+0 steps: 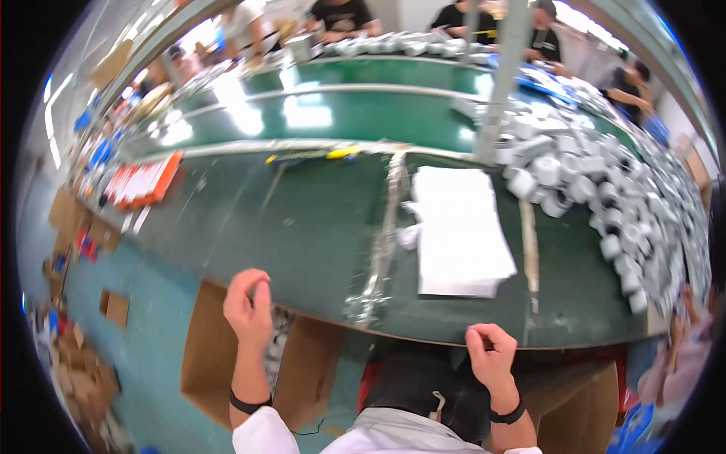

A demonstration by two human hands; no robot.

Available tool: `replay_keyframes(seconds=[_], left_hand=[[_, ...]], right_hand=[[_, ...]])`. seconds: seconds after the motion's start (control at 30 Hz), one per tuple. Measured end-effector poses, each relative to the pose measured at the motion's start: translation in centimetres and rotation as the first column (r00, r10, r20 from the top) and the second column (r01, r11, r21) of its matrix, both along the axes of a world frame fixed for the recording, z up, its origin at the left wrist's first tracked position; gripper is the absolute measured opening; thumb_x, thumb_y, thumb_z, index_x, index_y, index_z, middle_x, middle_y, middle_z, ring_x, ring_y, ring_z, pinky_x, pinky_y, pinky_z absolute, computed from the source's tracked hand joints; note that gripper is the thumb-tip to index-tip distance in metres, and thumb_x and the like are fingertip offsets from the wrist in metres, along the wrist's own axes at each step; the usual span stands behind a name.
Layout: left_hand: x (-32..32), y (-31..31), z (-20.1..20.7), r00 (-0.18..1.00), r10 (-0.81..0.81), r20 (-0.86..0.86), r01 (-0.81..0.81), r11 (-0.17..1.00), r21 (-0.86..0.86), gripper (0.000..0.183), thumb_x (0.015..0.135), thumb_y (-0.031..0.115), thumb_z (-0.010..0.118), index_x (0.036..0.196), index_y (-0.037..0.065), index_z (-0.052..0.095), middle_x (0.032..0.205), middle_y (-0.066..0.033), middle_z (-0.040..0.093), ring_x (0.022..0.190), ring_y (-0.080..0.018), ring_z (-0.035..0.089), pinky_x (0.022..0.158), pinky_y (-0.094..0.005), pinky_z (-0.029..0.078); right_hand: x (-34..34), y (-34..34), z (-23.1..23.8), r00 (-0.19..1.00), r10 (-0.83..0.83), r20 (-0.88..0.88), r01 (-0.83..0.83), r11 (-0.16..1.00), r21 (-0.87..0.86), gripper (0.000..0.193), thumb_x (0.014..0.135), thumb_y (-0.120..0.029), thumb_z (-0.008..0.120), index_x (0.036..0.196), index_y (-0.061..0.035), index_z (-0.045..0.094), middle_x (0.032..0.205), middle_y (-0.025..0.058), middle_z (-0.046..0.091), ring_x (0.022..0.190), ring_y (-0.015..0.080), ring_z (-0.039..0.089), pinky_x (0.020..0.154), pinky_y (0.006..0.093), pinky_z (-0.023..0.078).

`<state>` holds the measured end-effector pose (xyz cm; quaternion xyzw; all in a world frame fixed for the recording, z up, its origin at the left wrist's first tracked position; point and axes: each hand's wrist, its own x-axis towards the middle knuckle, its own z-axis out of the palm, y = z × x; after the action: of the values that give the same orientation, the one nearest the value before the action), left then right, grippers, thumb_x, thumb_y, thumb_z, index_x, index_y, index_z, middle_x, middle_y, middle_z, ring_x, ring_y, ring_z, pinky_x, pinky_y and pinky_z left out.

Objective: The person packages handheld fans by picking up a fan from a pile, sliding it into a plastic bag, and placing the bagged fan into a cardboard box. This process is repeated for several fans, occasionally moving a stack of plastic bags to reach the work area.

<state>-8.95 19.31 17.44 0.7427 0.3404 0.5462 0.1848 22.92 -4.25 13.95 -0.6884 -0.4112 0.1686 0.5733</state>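
I find the white paper stack (463, 234) right of centre, lying on the green table (265, 223). My right hand (493, 354) is nearest to it, lower right of centre by the table's front edge; its grip is released, the fingers loosely curled toward the thumb. My left hand (248, 309), left of lower centre, is released too, fingers loosely bent, near the same edge beside an open cardboard box (208, 352). At upper centre I see a yellow-ended tool (342, 153), its kind unclear to me; at upper left, an orange-and-white packet (144, 181); at right, heaped grey-white parts (582, 185).
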Motion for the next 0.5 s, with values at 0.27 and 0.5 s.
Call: replay_keyframes(seconds=[0.27, 0.5], left_hand=[[10.8, -1.0, -4.1, 0.980, -0.177, -0.092, 0.127, 0.907, -0.402, 0.014, 0.088, 0.004, 0.065, 0.102, 0.000, 0.064, 0.087, -0.0028, 0.063, 0.076, -0.0087, 0.058, 0.069, -0.0228, 0.048], [10.7, -1.5, -4.4, 0.972, -0.180, -0.153, 0.128, 0.946, -0.298, 0.015, 0.087, 0.003, 0.065, 0.101, -0.001, 0.064, 0.088, -0.0045, 0.063, 0.076, -0.0108, 0.057, 0.070, -0.0245, 0.048]], right_hand=[[8.4, -6.7, 5.3, 0.955, -0.268, 0.127, 0.269, 0.963, 0.011, 0.018, 0.084, -0.006, 0.070, 0.101, -0.0021, 0.068, 0.075, 0.0016, 0.064, 0.068, 0.0066, 0.060, 0.057, 0.0213, 0.048], [16.7, -5.9, 9.0, 0.896, -0.335, 0.292, 0.381, 0.917, -0.116, 0.033, 0.084, -0.009, 0.070, 0.114, -0.0010, 0.060, 0.079, 0.0022, 0.059, 0.067, 0.0101, 0.055, 0.063, 0.0249, 0.049]])
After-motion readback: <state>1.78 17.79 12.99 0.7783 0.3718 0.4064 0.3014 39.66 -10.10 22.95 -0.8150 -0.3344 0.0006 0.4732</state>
